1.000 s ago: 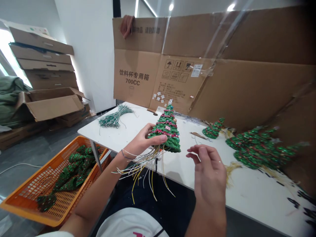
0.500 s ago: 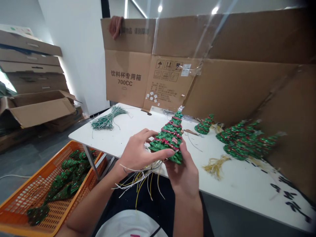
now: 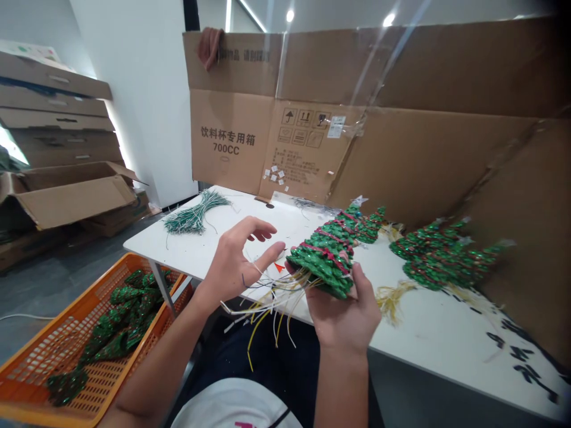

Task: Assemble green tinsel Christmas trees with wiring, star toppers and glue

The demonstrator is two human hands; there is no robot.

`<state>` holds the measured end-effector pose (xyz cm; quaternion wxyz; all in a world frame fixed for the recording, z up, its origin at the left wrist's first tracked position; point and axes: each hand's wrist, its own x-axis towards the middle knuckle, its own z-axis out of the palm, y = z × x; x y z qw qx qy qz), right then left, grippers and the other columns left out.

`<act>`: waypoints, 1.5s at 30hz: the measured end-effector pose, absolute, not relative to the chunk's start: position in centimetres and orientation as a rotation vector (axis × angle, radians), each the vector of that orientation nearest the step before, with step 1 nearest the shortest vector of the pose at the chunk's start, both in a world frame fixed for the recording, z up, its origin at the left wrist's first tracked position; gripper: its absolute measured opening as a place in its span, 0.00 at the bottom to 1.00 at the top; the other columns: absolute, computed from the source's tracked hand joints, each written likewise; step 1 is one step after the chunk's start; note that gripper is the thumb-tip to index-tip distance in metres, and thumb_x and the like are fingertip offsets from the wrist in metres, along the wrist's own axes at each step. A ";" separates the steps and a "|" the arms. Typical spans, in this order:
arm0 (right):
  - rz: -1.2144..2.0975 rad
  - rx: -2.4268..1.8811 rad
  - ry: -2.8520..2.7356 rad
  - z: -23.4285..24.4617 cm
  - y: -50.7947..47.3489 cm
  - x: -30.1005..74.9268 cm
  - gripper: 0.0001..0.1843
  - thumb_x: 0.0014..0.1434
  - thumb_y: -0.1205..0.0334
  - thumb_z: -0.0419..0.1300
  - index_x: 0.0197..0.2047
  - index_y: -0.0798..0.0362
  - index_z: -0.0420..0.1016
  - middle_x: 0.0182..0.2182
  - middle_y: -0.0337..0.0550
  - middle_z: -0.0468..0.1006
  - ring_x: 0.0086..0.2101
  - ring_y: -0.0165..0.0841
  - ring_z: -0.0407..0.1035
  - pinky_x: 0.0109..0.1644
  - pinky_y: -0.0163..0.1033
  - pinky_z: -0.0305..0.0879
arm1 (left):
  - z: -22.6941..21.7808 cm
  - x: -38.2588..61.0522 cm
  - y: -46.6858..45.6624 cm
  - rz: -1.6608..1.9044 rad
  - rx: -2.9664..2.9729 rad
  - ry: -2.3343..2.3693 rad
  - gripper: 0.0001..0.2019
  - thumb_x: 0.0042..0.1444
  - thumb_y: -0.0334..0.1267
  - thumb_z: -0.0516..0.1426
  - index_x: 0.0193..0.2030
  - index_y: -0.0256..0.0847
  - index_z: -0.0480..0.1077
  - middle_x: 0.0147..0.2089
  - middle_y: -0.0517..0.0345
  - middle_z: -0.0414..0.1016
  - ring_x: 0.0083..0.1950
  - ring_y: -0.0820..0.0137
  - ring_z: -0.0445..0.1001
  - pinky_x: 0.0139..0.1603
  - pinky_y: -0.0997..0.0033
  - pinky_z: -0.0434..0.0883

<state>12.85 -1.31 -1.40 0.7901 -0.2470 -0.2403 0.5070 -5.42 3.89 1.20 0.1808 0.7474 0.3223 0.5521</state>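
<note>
Head view: tinsel tree [image 3: 328, 258] hides gripping fingers of right hand [image 3: 343, 318]; left hand [image 3: 234, 264] has fingers spread.

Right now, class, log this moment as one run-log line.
left hand: open, beside loose wires | right hand: holds tree, tilted | table: more trees, wire bundle | nearby: orange basket

Our count at the white table [image 3: 200, 245]
We counted one held tree [image 3: 328, 258], one small tree [image 3: 375, 223] behind it, one heap of trees [image 3: 441, 258] too tangled to number, one bundle of green wires [image 3: 194, 217], one tuft of yellow strands [image 3: 391, 297] and one orange basket [image 3: 53, 352].
</note>
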 end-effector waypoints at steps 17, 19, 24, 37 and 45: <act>1.230 -0.468 -0.488 -1.9 -0.9 13.4 0.29 0.62 0.44 0.68 0.64 0.42 0.81 0.54 0.48 0.89 0.57 0.53 0.82 0.71 0.75 0.65 | 1.2 -4.6 4.1 1.422 2.054 0.528 0.03 0.68 0.37 0.65 0.45 0.43 0.82 0.47 0.52 0.85 0.50 0.64 0.83 0.56 0.56 0.79; 1.224 -0.463 -0.507 -1.6 -0.9 13.2 0.29 0.62 0.44 0.67 0.64 0.45 0.81 0.51 0.50 0.89 0.55 0.56 0.83 0.69 0.78 0.65 | 1.3 -4.9 4.1 1.492 1.985 0.610 0.03 0.68 0.38 0.65 0.42 0.43 0.80 0.43 0.55 0.84 0.46 0.66 0.82 0.53 0.58 0.79; 1.129 -0.487 -0.499 -1.5 -0.8 13.2 0.28 0.63 0.45 0.66 0.62 0.47 0.82 0.50 0.51 0.89 0.50 0.57 0.84 0.65 0.82 0.67 | 1.3 -5.7 4.2 1.741 1.689 0.648 0.05 0.69 0.43 0.64 0.44 0.46 0.77 0.42 0.56 0.80 0.43 0.68 0.80 0.48 0.60 0.81; 0.966 -0.591 -0.345 -1.7 -0.7 12.2 0.17 0.60 0.52 0.72 0.52 0.42 0.85 0.52 0.36 0.88 0.57 0.41 0.80 0.71 0.56 0.72 | 2.4 -4.5 0.8 1.395 2.256 0.536 0.02 0.66 0.36 0.68 0.44 0.45 0.80 0.44 0.54 0.81 0.48 0.64 0.77 0.53 0.57 0.76; 0.988 -0.557 -0.412 -2.0 -0.8 11.2 0.32 0.59 0.52 0.75 0.66 0.42 0.79 0.55 0.37 0.86 0.47 0.32 0.81 0.52 0.38 0.78 | -0.3 -1.0 1.8 1.795 2.251 0.709 0.01 0.63 0.33 0.69 0.40 0.43 0.83 0.43 0.51 0.78 0.45 0.62 0.73 0.49 0.55 0.75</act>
